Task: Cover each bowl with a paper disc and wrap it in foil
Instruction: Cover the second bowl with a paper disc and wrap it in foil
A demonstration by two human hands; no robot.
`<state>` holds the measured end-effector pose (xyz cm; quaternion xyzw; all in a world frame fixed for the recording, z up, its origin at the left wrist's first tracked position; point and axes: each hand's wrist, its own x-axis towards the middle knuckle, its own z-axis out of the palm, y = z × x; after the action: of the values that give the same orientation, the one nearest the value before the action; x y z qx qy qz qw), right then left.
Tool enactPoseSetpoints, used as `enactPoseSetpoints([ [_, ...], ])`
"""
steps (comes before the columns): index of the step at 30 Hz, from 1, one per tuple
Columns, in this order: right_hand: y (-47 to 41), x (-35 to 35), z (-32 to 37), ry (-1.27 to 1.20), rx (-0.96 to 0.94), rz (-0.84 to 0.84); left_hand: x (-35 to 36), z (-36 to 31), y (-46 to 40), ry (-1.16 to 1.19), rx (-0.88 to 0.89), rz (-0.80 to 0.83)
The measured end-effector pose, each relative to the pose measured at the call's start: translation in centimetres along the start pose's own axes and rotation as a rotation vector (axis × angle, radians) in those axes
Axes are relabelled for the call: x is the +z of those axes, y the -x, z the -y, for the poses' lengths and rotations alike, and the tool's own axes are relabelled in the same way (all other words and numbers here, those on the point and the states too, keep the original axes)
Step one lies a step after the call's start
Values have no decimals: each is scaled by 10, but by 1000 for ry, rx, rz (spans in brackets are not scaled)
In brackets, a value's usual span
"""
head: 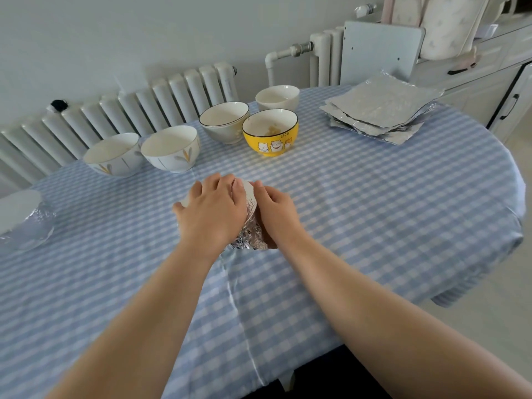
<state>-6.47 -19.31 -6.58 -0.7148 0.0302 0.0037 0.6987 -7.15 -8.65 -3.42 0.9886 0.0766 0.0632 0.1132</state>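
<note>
A blue-and-white checked tablecloth (374, 203) covers the table, with a white radiator (129, 110) against the wall behind it and a cabinet (489, 82) at the right.

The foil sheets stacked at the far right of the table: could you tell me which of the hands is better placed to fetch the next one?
Probably the right hand. It lies on the side of the wrapped bowl nearer the foil sheets, so it need not cross over. The left hand covers the bowl's top.
</note>
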Motion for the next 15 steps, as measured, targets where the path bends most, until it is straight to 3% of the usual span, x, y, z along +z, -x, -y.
enactPoseSetpoints([
  [6,5,4,-11,-23,-7,-100,-11,1,-1,-31,40,117],
  [10,3,0,-12,-37,-18,-100,-23,20,-5,-124,172,231],
  [15,1,2,-12,-104,53,-89,-9,32,4,-110,272,112],
])
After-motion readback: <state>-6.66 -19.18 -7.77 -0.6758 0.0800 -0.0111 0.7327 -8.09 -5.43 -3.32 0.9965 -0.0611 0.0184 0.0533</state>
